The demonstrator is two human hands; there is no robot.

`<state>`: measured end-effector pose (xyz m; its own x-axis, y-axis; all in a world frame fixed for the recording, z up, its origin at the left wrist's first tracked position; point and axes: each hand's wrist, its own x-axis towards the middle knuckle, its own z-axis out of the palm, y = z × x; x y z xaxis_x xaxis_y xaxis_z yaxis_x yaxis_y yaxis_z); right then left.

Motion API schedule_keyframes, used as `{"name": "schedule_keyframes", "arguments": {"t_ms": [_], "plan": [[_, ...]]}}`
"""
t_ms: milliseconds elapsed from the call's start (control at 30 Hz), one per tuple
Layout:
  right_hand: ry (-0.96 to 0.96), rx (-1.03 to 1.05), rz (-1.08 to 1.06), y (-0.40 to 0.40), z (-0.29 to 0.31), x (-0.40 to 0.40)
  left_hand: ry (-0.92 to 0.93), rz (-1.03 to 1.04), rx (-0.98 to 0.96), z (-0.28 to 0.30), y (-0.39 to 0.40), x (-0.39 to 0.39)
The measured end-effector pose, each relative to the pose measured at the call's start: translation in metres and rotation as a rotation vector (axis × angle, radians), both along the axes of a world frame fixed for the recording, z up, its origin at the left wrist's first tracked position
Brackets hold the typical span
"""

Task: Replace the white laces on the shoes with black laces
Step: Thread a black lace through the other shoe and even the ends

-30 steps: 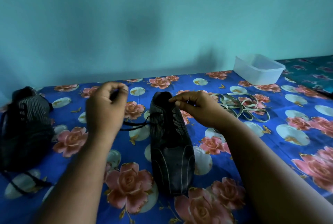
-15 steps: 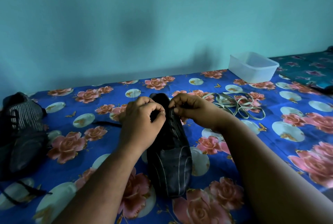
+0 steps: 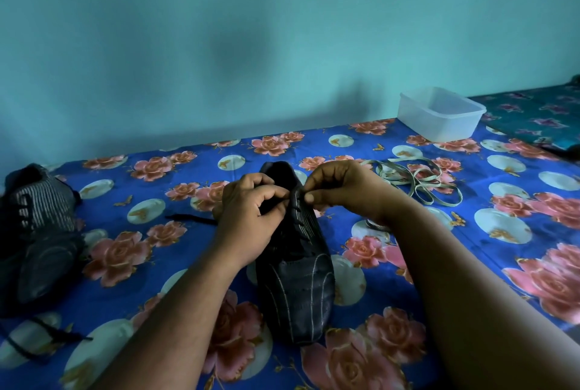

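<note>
Black lace (image 3: 191, 218): soft, thin, light cord, likely limp and hard to push through an eyelet anywhere but at its stiffer tip, so best pinched right at the end; a slack length trails on the cloth away from the left fingers (image 3: 272, 198) toward the outer side, and dark crossings sit low on the upper just under both sets of fingertips. Shoe (image 3: 295, 270): dark, striped, soft-sided, probably light and apt to slide or fold under a pull, toe pointing back toward the wrists, collar just past the knuckles. Left hand (image 3: 251, 220) curled over the eyelet row, fingers bunched together and apparently pinching lace, though the pinch itself is hidden behind the knuckles. Right hand (image 3: 342, 188) opposite, thumb and forefinger pressed together on the edge of the upper at the eyelets, nearly touching the left fingertips. Beyond the right knuckles, loose white laces (image 3: 420, 182) heaped on the floral sheet (image 3: 470, 264), further out a clear plastic tub (image 3: 439, 113). Well away from the left fingers, a second shoe (image 3: 40, 232) already showing dark lacing, with black lace ends (image 3: 47, 334) spilling nearer the elbow
</note>
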<state>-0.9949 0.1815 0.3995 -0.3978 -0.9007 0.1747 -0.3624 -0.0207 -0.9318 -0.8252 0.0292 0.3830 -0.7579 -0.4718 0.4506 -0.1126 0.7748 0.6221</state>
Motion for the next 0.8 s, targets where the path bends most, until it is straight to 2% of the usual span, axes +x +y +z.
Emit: {"name": "schedule_keyframes", "arguments": {"t_ms": [200, 300, 433, 567, 667, 800], "plan": [[0.181, -0.019, -0.081, 0.001, 0.004, 0.009, 0.03, -0.009, 0.088, -0.003, -0.003, 0.001], [0.173, -0.025, -0.066, -0.001, 0.002, 0.009, 0.057, -0.052, 0.117, -0.004, -0.007, 0.002], [-0.045, 0.0, -0.006, 0.003, 0.001, 0.006, -0.002, -0.129, 0.334, 0.001, -0.014, 0.013], [-0.256, -0.042, -0.083, 0.007, 0.004, 0.002, -0.165, -0.171, 0.461, 0.002, -0.029, 0.023], [-0.381, -0.141, -0.268, 0.008, 0.007, -0.004, -0.162, -0.152, 0.511, 0.001, -0.035, 0.025], [-0.499, -0.238, -0.63, 0.013, 0.008, -0.019, -0.145, -0.099, 0.516, 0.004, -0.039, 0.028]]}}
